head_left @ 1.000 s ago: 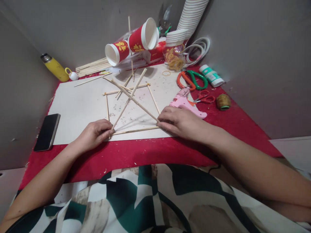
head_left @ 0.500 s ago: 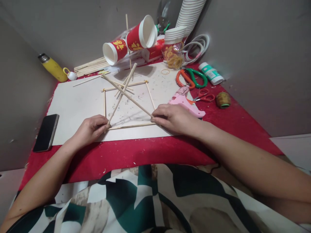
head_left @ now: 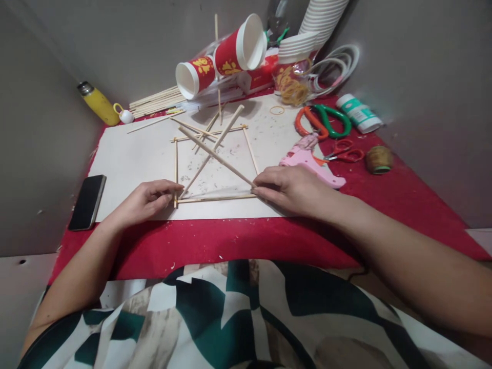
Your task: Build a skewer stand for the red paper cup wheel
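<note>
A square frame of thin wooden sticks [head_left: 215,199] lies on white board, its far corners bound with what look like rubber bands. Two more sticks cross above it and lean away from me. My right hand [head_left: 288,187] pinches the lower end of one crossing stick [head_left: 226,165] at the near right corner, hiding that corner. At the near left corner, my left hand [head_left: 151,200] has its index finger stretched out, the tip by the foot of the other crossing stick [head_left: 198,171]. Its thumb is apart from the index finger. Several sticks also cross at the frame's far side.
Paper cups [head_left: 234,51], a stick bundle [head_left: 154,102] and a yellow bottle [head_left: 99,105] are at the back. A phone [head_left: 87,202] lies left. To the right are a pink glue gun [head_left: 313,164], scissors [head_left: 334,123], small red scissors [head_left: 346,151] and a thread spool [head_left: 379,160].
My left fingers have loosened from the near left corner, which now shows. My right hand still grips its stick. The whole view has shifted, so everything appears further right.
</note>
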### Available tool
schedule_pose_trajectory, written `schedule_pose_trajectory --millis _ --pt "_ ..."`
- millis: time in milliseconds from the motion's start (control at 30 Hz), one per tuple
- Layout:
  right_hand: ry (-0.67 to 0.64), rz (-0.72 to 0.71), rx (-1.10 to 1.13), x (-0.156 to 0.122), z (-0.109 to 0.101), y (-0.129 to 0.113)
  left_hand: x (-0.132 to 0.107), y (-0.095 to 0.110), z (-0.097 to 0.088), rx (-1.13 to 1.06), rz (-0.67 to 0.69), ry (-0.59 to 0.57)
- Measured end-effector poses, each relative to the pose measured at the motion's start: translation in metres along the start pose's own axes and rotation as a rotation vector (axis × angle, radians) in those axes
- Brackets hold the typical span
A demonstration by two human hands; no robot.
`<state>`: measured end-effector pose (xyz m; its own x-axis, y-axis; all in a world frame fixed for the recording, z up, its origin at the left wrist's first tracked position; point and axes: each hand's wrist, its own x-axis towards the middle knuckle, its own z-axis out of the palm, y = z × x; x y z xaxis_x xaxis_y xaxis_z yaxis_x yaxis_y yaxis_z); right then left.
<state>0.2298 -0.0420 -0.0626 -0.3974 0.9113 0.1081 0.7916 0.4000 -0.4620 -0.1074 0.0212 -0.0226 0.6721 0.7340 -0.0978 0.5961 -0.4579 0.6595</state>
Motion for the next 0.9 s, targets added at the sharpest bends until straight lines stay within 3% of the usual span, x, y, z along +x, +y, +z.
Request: schedule_pose_trajectory --millis 200,467,900 --pt "0.007 -0.020 -0.034 -0.001 0.000 0.000 0.000 0.001 0.007 -0.010 0.043 0.071" --pt "0.000 -0.029 -0.074 -0.001 0.001 -0.001 0.005 0.004 0.014 -0.041 -0.020 0.075" --pt "-0.021 -0.017 -0.063 -0.001 0.002 0.001 0.003 0.003 0.008 -0.013 0.033 -0.012"
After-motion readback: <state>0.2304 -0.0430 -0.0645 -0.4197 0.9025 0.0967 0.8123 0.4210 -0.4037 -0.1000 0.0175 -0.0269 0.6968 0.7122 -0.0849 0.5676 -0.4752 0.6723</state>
